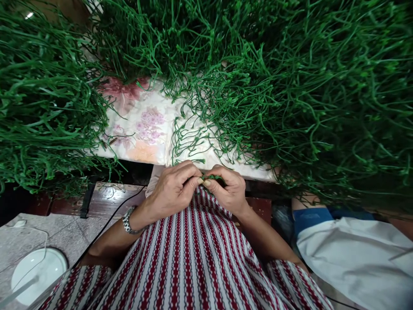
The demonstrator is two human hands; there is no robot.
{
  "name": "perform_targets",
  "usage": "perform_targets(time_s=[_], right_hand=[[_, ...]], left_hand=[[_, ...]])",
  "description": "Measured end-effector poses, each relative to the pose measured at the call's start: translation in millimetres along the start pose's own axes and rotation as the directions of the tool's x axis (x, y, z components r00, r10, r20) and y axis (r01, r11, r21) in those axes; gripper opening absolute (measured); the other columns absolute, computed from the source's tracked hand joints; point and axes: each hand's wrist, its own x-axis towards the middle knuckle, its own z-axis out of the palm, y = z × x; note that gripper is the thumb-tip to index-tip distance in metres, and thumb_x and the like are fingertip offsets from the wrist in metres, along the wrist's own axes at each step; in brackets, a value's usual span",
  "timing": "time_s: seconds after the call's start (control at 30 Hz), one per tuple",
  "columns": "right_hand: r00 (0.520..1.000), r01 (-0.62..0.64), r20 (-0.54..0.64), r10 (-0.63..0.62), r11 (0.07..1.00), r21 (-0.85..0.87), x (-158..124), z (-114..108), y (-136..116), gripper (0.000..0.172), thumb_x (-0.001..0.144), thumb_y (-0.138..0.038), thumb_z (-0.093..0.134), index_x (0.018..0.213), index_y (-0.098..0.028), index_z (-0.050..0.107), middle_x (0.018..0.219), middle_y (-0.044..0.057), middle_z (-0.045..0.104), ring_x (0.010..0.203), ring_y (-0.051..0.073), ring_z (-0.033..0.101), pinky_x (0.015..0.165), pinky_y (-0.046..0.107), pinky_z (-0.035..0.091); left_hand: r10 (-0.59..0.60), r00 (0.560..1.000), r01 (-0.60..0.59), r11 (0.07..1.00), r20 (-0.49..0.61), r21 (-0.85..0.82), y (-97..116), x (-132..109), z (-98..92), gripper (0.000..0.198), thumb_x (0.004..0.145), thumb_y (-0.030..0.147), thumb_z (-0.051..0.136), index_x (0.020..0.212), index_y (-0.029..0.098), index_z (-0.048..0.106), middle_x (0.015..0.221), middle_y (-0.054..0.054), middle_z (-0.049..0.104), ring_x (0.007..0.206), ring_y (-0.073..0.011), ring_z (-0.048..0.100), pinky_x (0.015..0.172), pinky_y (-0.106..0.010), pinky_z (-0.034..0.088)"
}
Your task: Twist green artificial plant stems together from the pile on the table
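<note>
My left hand (pixel 179 185) and my right hand (pixel 227 189) meet at the table's near edge, above my lap. Both are closed, thumb tips pinched against the fingers and almost touching. Between them shows a piece of thin green stem (pixel 215 177), partly hidden by my fingers. Just beyond my hands, several loose green stems (pixel 190 142) with small knobbed ends lie on the flower-printed tablecloth (pixel 142 129). They look like plastic plant stems. A large heap of similar stems (pixel 274 86) rises behind and to the right.
Another heap of green stems (pixel 48 103) covers the left side and hangs over the edge. A white round lamp base (pixel 38 275) stands on the floor at lower left, with a black cable near my left arm. At right sits another person in a white garment (pixel 355 254).
</note>
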Motion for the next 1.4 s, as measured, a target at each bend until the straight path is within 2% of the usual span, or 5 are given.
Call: perform_targets(time_s=[0.2, 0.43, 0.6, 1.0, 1.4], right_hand=[[0.96, 0.06, 0.273, -0.06, 0.998, 0.007, 8, -13, -5, 0.021, 0.088, -0.029, 0.05, 0.072, -0.015, 0.05, 0.059, -0.004, 0.042, 0.052, 0.006, 0.037, 0.051, 0.019, 0.029], [0.73, -0.084, 0.67, -0.137, 0.955, 0.286, 17, -34, -9, 0.04, 0.093, -0.044, 0.033, 0.068, -0.015, 0.044, 0.057, -0.004, 0.037, 0.05, 0.006, 0.033, 0.049, 0.021, 0.028], [0.897, 0.072, 0.428, -0.108, 0.992, 0.099, 21, -34, -10, 0.032, 0.092, -0.038, 0.039, 0.073, -0.014, 0.048, 0.073, 0.003, 0.048, 0.069, 0.011, 0.046, 0.063, 0.024, 0.038], [0.975, -0.171, 0.16, 0.155, 0.981, 0.088, -4, 3, -10, 0.015, 0.089, -0.031, 0.047, 0.096, -0.018, 0.044, 0.073, -0.002, 0.046, 0.062, 0.007, 0.043, 0.059, 0.02, 0.037], [0.973, 0.075, 0.227, -0.042, 0.988, -0.137, -3, -8, -18, 0.009, 0.089, -0.022, 0.045, 0.088, -0.015, 0.051, 0.072, 0.0, 0.052, 0.063, 0.009, 0.048, 0.061, 0.021, 0.038]], left_hand=[[0.015, 0.927, 0.008, 0.998, 0.376, -0.058, -3, 10, -15.1, 0.02, 0.084, 0.016, 0.046, 0.064, 0.016, 0.046, 0.061, 0.003, 0.043, 0.059, -0.0091, 0.039, 0.057, -0.023, 0.031], [0.091, 0.811, 0.227, 0.862, 0.578, -0.454, -14, 18, -18.6, 0.025, 0.082, 0.023, 0.049, 0.059, 0.015, 0.046, 0.057, 0.003, 0.04, 0.054, -0.0087, 0.037, 0.054, -0.024, 0.03], [-0.136, 0.902, 0.355, 0.775, 0.411, -0.522, -16, 15, -17.8, 0.027, 0.08, 0.033, 0.055, 0.062, 0.014, 0.051, 0.057, 0.003, 0.042, 0.053, -0.0085, 0.036, 0.051, -0.023, 0.028], [-0.162, 0.986, 0.167, 0.89, 0.047, -0.424, -10, 3, -2.0, 0.015, 0.08, 0.022, 0.059, 0.067, 0.014, 0.056, 0.06, 0.003, 0.051, 0.056, -0.0078, 0.044, 0.054, -0.02, 0.036], [-0.046, 0.991, -0.014, 0.897, -0.126, -0.442, -7, -10, 10.1, 0.009, 0.08, 0.016, 0.057, 0.071, 0.016, 0.059, 0.061, 0.002, 0.052, 0.057, -0.0089, 0.046, 0.055, -0.023, 0.037]])
